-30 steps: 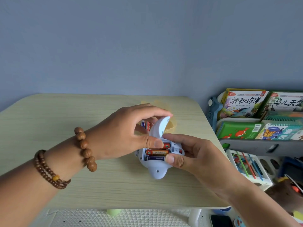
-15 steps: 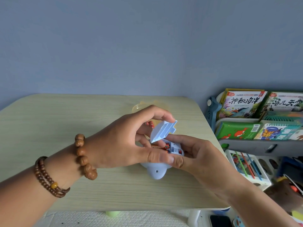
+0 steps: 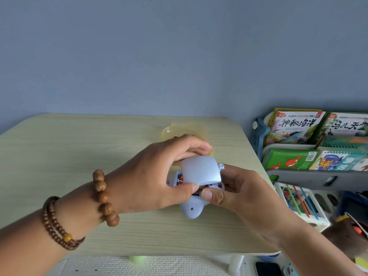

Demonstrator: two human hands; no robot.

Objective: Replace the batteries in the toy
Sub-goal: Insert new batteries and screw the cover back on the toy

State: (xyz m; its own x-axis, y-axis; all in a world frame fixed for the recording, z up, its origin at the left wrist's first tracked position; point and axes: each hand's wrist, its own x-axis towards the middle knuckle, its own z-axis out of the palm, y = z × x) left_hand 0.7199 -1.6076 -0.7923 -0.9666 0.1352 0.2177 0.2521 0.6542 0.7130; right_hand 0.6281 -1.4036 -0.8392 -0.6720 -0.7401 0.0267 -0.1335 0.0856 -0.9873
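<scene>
While the pale blue toy (image 3: 192, 210) sits on the wooden table (image 3: 79, 146) over toward its right side, the head cam shows the left hand (image 3: 151, 180) pinching the curved battery cover (image 3: 200, 170) between thumb and fingers. The cover is tilted over the compartment, with batteries (image 3: 200, 188) peeking out underneath. The right hand (image 3: 243, 194) is wrapped round the toy's side, thumb pressing on it.

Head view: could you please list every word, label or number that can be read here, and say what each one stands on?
"神秘海洋": cover of the left picture book on the shelf.
"鸟儿天堂": cover of the right picture book; the last character is cut by the frame edge.
Smaller print on both covers: too small to read.
Digits of the barcode on the green book: too small.
Labels on the batteries in the toy: too blurred.
</scene>
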